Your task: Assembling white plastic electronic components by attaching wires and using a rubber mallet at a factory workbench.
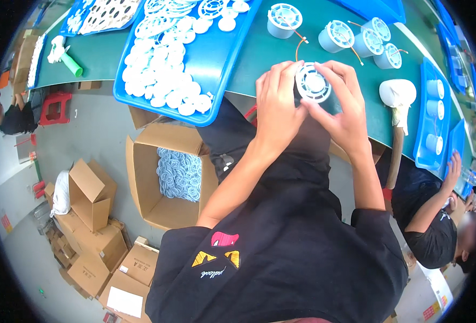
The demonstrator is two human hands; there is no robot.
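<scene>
A pale blue round plastic part (313,83) with a ribbed grille face sits between both hands at the edge of the green table (259,64). My left hand (276,105) grips its left side, fingers curled on the rim. My right hand (340,102) holds the right side, thumb and fingers pressing the grille. An orange wire (298,49) runs from the part toward the table. Several similar cylindrical parts (356,37) with wires stand beyond the hands.
A blue tray (230,62) full of white round grilles lies at the left. A rubber mallet (398,99) lies at the right, beside a blue tray (422,134) of cylinders. An open carton (146,183) of grilles and more boxes stand on the floor. A co-worker (437,215) sits at the right.
</scene>
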